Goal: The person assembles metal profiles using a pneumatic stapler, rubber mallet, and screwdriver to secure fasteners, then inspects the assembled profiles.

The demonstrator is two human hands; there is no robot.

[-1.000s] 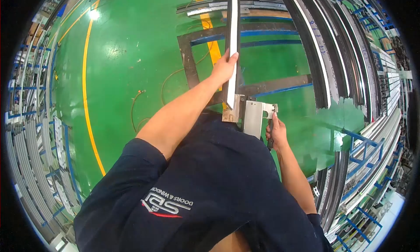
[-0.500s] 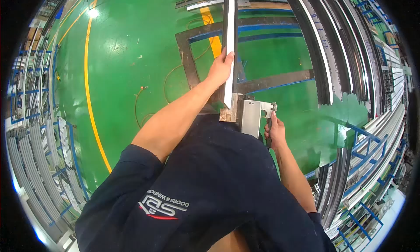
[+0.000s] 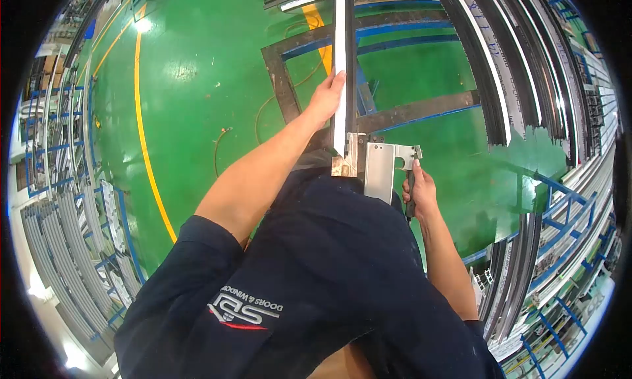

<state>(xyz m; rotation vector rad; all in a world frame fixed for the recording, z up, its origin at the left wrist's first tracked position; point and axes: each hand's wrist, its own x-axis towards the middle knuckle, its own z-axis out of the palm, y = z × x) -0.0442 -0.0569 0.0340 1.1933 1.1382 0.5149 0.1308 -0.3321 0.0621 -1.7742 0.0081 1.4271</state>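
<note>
A long black profile with a white strip along it runs away from my body, its near end set against a metal block. My left hand is closed around the profile, thumb lying along the top. Beside the block, close to my waist, sits a silver hand-lever tool with a bracket on its right side. The fingers of my right hand wrap around its dark lever handle, thumb pointing up along it. How the profile's end fits into the block is partly hidden.
A dark frame with blue edges stands ahead under the profile. Several black and white profiles lie at the right. Blue racks with long bars flank both sides. A thin hose lies on the green floor.
The view has shifted a little, and the profile now stands straighter in it. Both hands keep their hold, on the profile and on the lever handle.
</note>
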